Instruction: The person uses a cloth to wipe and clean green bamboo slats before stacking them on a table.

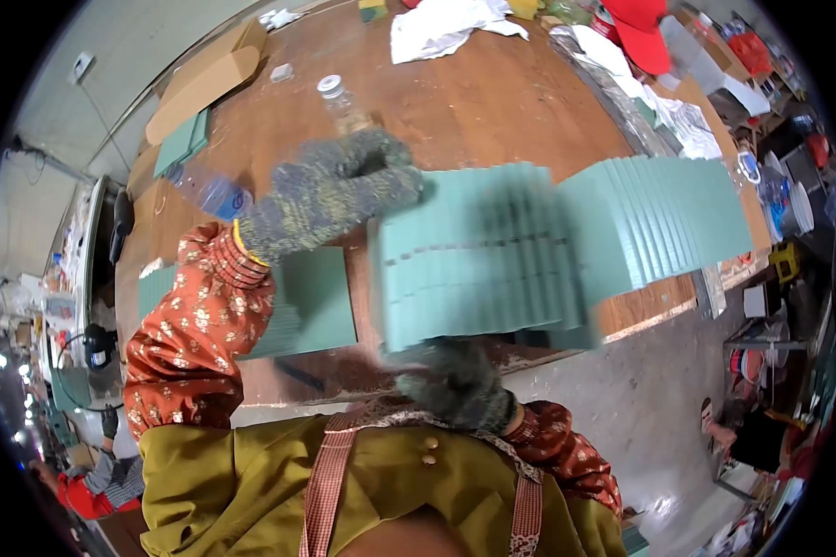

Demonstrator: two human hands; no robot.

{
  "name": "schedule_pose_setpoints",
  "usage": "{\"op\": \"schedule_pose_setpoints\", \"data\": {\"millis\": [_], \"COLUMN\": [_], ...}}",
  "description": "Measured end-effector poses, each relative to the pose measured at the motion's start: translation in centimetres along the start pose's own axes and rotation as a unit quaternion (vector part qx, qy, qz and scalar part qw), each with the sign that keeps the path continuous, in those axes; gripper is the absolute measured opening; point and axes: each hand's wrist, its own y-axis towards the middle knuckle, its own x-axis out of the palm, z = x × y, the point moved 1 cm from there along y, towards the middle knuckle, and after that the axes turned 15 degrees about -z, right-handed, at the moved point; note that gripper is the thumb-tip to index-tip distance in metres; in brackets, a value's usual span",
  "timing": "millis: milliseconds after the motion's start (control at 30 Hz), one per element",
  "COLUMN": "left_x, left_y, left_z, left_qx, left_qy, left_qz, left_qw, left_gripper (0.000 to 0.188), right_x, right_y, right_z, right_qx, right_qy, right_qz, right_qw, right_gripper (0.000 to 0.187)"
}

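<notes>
A fanned stack of flat pale-green sheets (474, 269) stands tilted in front of me, with a row of short dark marks across it. My left hand (344, 181), in a grey-green knit glove, is closed at the stack's upper left corner. Below the stack's lower edge is my right hand (455, 381), gloved alike and smeared by motion, with its fingers up against the sheets. More green sheets (659, 223) lie fanned to the right. Another spread of green sheets (316, 302) lies under my left forearm, which hides part of it.
Beyond my left hand are a clear jar with a white lid (344, 102) and a plastic bottle (209, 190). Cardboard (209, 79) lies at the back left, white cloth (450, 28) at the back. The wooden table's (492, 102) near edge runs before me.
</notes>
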Motion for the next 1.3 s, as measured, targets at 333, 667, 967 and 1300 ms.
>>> {"op": "schedule_pose_setpoints", "data": {"millis": [333, 667, 967, 1300], "left_x": [1.8, 6.0, 5.0, -11.4], "left_y": [5.7, 17.0, 16.3, -7.5], "left_z": [-2.3, 1.0, -0.8, -19.8], "left_qx": [0.059, 0.062, 0.061, 0.072], "left_qy": [0.207, 0.117, 0.098, -0.242], "left_qz": [0.03, -0.264, -0.255, -0.169], "left_qw": [0.976, 0.955, 0.96, 0.953], "left_gripper": [0.059, 0.055, 0.043, 0.057], "right_x": [-5.3, -8.9, -11.1, -2.8], "right_y": [-7.1, -9.4, -5.7, -7.3], "right_z": [-4.1, -1.3, -2.6, -2.2], "right_qx": [-0.089, 0.242, 0.274, 0.253], "right_qy": [-0.105, -0.474, -0.453, -0.214], "right_qz": [0.168, 0.25, 0.245, 0.057], "right_qw": [0.976, 0.809, 0.812, 0.942], "right_gripper": [0.023, 0.012, 0.018, 0.013]}}
